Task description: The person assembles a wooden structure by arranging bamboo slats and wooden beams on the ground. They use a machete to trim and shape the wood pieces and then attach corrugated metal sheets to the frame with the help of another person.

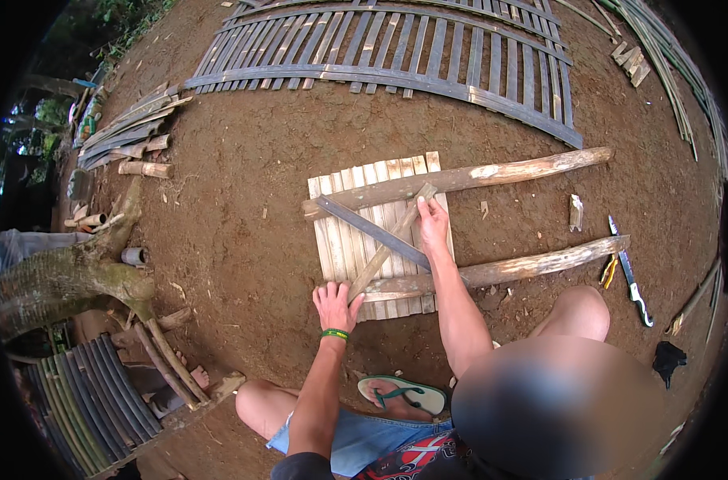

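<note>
Because it apparently needs steadying, the tan slat [372, 268] lies slantwise — one o'clock to seven — crossing the dark slat [348, 216] and seemingly bridging two logs [460, 178] over a pale panel [332, 248]. Its one-o'clock end is pinched by the right hand's [434, 228] fingers; its seven-o'clock end meets the left hand [334, 306], whose grip I cannot tell. Three o'clock: a knife [630, 280].

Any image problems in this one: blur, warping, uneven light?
Head view: a large blurred patch covers the lower right; head view: the slatted panel looks bowed, likely fisheye warping, and the corners go black; head view: left hand, right hand and dark strip look fairly sharp, in soft light without obvious hard shadows.
</note>
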`<control>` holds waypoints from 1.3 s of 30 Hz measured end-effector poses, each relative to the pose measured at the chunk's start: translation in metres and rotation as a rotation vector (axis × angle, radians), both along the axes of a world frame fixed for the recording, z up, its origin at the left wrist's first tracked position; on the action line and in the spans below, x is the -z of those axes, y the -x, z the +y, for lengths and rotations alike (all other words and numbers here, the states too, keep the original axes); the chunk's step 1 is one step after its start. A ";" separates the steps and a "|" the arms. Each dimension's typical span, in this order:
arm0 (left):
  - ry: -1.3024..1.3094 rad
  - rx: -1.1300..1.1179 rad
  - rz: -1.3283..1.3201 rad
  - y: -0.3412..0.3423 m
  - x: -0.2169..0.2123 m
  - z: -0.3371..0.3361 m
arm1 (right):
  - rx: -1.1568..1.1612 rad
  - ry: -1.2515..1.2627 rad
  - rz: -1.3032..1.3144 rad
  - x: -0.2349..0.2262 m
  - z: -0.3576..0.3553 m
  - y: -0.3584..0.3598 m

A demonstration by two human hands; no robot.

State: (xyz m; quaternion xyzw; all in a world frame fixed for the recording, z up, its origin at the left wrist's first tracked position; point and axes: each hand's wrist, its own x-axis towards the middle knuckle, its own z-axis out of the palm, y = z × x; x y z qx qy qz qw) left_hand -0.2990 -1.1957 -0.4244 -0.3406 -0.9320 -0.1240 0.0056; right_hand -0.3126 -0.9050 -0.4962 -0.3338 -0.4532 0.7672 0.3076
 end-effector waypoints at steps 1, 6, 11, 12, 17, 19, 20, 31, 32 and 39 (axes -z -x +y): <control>-0.017 -0.005 -0.065 0.004 -0.001 0.001 | -0.015 0.085 -0.017 -0.009 -0.004 0.002; -0.079 0.107 -0.381 0.033 -0.010 -0.016 | -0.315 0.293 -0.182 -0.033 0.008 -0.007; 0.108 0.482 -0.498 0.065 -0.030 -0.041 | -0.336 0.244 -0.224 -0.037 0.003 -0.009; 0.187 0.503 -0.489 0.073 -0.027 -0.051 | -0.326 0.226 -0.216 -0.037 -0.001 -0.008; 0.320 0.654 -0.398 0.082 -0.028 -0.063 | -0.231 0.149 -0.260 -0.036 -0.023 -0.005; 0.397 0.743 -0.299 0.082 -0.035 -0.053 | -0.238 0.088 -0.265 -0.027 -0.022 -0.004; 0.397 0.735 -0.292 0.082 -0.032 -0.053 | -0.237 0.055 -0.266 -0.024 -0.019 -0.006; 0.413 0.681 -0.328 0.090 -0.017 -0.040 | -0.018 0.139 -0.117 -0.019 -0.018 0.002; 0.358 0.716 -0.261 0.091 -0.016 -0.040 | -0.020 0.170 -0.119 -0.021 -0.019 0.005; 0.495 0.661 -0.269 0.086 -0.026 -0.041 | -0.189 0.270 -0.039 -0.042 -0.030 -0.008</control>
